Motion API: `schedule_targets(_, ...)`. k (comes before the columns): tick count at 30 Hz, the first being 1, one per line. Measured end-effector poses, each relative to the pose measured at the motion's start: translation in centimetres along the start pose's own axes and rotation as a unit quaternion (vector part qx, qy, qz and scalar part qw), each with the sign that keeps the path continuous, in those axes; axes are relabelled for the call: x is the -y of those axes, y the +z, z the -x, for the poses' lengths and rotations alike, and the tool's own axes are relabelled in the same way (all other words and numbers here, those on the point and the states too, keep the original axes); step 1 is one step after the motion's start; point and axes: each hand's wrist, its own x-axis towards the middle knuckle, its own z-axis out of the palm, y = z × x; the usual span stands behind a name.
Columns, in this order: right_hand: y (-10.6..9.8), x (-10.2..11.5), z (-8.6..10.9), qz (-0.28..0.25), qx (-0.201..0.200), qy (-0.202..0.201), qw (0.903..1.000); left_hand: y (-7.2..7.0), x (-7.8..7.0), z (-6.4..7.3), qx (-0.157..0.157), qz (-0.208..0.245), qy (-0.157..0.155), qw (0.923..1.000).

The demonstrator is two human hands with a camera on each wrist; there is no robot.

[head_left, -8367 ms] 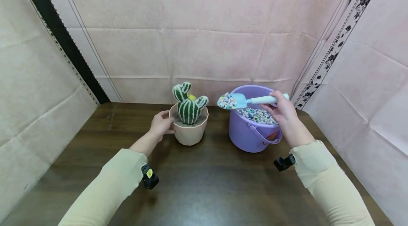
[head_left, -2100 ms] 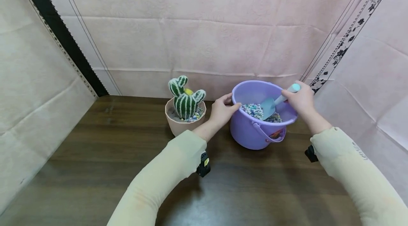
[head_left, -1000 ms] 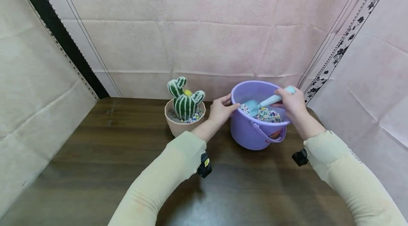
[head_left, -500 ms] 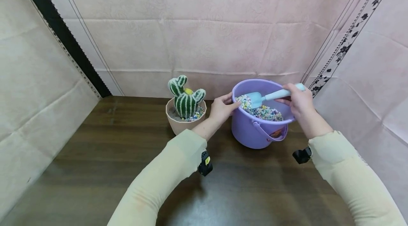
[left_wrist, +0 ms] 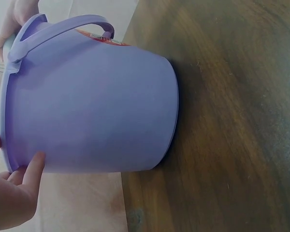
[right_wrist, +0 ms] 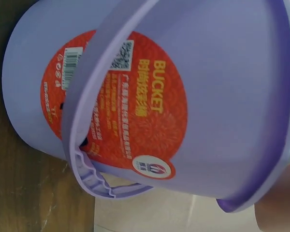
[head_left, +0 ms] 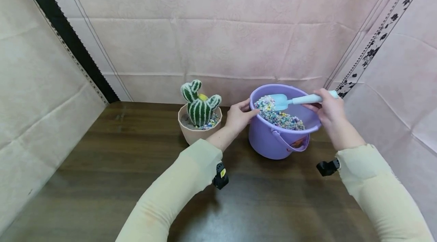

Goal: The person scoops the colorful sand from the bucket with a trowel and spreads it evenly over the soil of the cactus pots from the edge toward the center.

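Observation:
My right hand [head_left: 330, 110] grips the handle of a light blue trowel [head_left: 304, 99]. The trowel's blade, heaped with small multicoloured pebbles, is held inside the mouth of a purple bucket [head_left: 269, 143], above the pebbles [head_left: 285, 120] in it. With thumb and fingers, my left hand [head_left: 236, 117] pinches the bucket's left rim; the left wrist view shows a finger along the outer wall. Left of the bucket stands a beige pot [head_left: 191, 135] with a green and white knitted cactus [head_left: 199, 111]. Grey filling and some coloured pebbles lie around the cactus.
Everything stands on a dark brown wooden table [head_left: 143, 181]. Pale cloth [head_left: 218, 37] hangs behind and on both sides. The bucket's handle [right_wrist: 99, 72] hangs down in front of a red label [right_wrist: 154, 96].
Earlier my left hand was at the pot; it is now on the bucket rim. Pebbles have appeared in the pot. Lately the trowel dug into the bucket's pebbles and rose loaded, shifting slightly right.

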Motion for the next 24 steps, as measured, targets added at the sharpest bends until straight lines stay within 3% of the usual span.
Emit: schedule_targets(24,-1.9,1.6,0.1,-0.048,-0.027,0.043,0.9976,0.2,0.3,0.1,-0.007,-0.001,-0.002,1.0000)
